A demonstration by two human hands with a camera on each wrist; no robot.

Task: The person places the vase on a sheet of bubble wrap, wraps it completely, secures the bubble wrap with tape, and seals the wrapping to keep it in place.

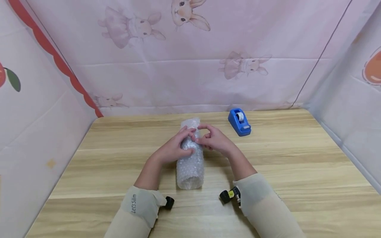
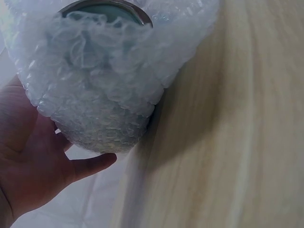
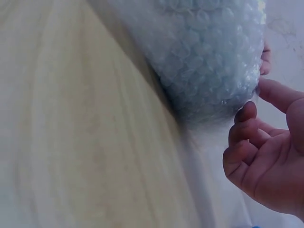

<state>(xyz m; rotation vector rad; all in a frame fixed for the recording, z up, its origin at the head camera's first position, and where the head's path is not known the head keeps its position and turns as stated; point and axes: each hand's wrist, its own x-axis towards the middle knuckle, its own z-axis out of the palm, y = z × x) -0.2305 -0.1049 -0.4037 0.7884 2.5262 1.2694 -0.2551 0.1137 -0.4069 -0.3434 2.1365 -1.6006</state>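
Note:
A cylindrical bundle of bubble wrap [image 1: 190,168] lies lengthwise on the table, its near end facing me. Inside that end, the left wrist view shows a round metallic rim [image 2: 137,10] with a greenish face; the rest of the object is blurred by the wrap. My left hand [image 1: 174,147] holds the bundle from the left, fingers arched over its top and thumb on the nearer part. From the right, my right hand [image 1: 217,140] touches the wrap with thumb and index fingertips spread apart, the other fingers bent. Whether a strip of tape lies under the fingertips, I cannot tell.
A blue tape dispenser [image 1: 239,123] with a roll of tape stands at the table's back, right of the bundle. The wooden table [image 1: 297,158] meets a pink rabbit-print curtain [image 1: 184,79] at the back, with pale cloth walls on both sides.

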